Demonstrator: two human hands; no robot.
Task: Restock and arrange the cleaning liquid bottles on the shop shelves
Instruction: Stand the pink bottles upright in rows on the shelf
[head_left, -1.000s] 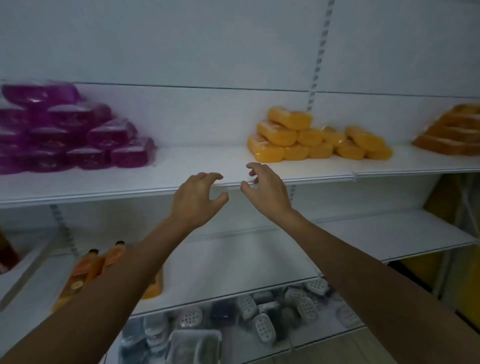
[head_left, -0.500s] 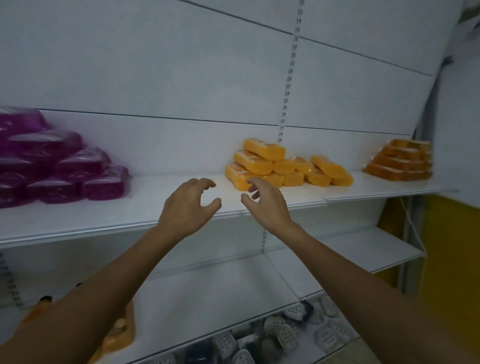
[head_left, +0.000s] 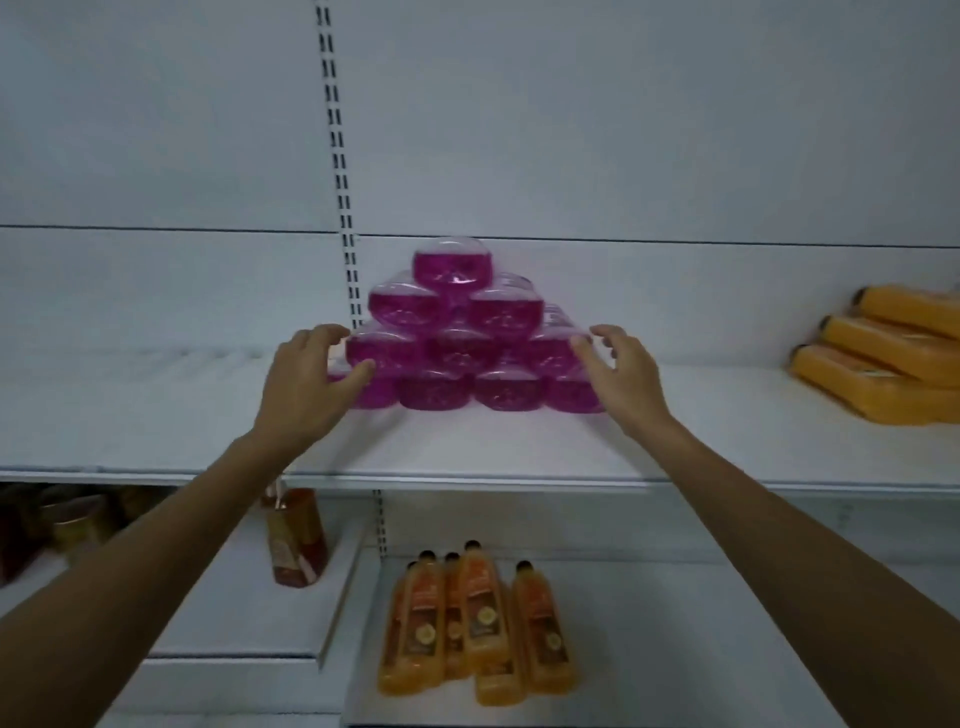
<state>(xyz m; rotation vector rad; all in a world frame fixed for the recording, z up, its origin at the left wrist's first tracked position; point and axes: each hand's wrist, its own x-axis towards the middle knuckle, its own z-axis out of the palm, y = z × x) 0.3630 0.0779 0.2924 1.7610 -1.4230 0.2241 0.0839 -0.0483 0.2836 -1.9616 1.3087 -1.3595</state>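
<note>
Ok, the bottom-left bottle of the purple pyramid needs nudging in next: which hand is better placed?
Left. The left hand is cupped against the left edge of the purple pyramid, with its thumb at that bottom corner. The right hand sits at the opposite end, with the whole stack between.

A pyramid of pink bottles (head_left: 460, 332) lies four rows high on the upper shelf (head_left: 493, 452), midway along it and set back from its front edge, bases facing out. The left hand (head_left: 306, 384) curls round the bottom bottle at the pyramid's left end, thumb across its front. The right hand (head_left: 623, 374) rests loosely bent fingers against the right flank. Toward the shelf's right end lie stacked orange bottles (head_left: 893, 353). On the lower shelf (head_left: 675, 623) black-capped orange bottles (head_left: 478, 623) cluster near its left edge. A brown bottle (head_left: 296, 540) stands further left.
</note>
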